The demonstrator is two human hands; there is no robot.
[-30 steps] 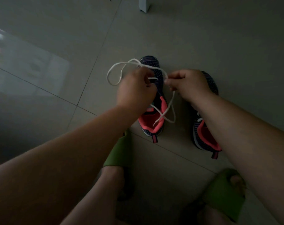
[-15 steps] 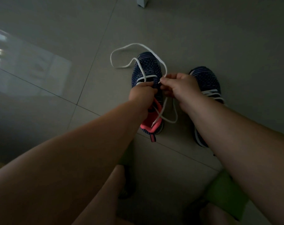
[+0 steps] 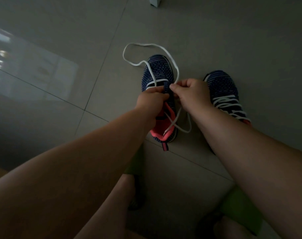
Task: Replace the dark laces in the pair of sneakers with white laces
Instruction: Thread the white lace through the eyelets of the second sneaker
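The left sneaker (image 3: 158, 73) has a knitted cloth upper, dark blue with a fine ribbed, dotted weave that looks matt and slightly rough; its collar lining is smooth coral fabric. Just beside it, the right sneaker (image 3: 222, 85) shows the same matt knit. The white lace (image 3: 138, 63) is flat woven cloth, dull in finish. Under both shoes the tiled floor (image 3: 77, 49) is smooth, glossy and reflective. Nearer than the sneakers, the green slippers (image 3: 240, 206) look matt.

The long white flat lace (image 3: 171, 59) now lies slack in a wide loop over the dark blue knit sneaker's (image 3: 158, 75) toe and the floor. Both hands have dropped back to the tongue: the left hand (image 3: 151, 100) grips it, and the right hand (image 3: 190, 94) pinches the lace beside it.
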